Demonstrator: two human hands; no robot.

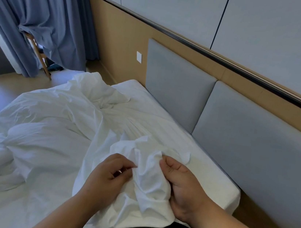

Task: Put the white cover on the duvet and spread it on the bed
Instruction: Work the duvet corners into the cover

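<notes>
Observed at 6 o'clock: left hand (108, 173) pinching a fold of the cover (148, 180) between thumb and fingertips; right hand (180, 184) curled round the same bunched corner from the 3 o'clock side. Both grips closed on cloth, none spread. Rest of cover trailing to 10 o'clock, lying crumpled over the bed (205, 170). Duvet not told apart from cover (all white, heaped at 9 o'clock). Headboard (177, 90) at 2 o'clock, curtain (44, 13) at 11 o'clock.

Judged step: finding and seating a corner. Recommended: work along the seam until the true corner is felt, not a mid-edge fold. Keep the pinch firm through both layers. Hold the corner high before shaking, to let the bulk fall straight. Risk judged: twisted filling if the wrong corner is matched.
</notes>
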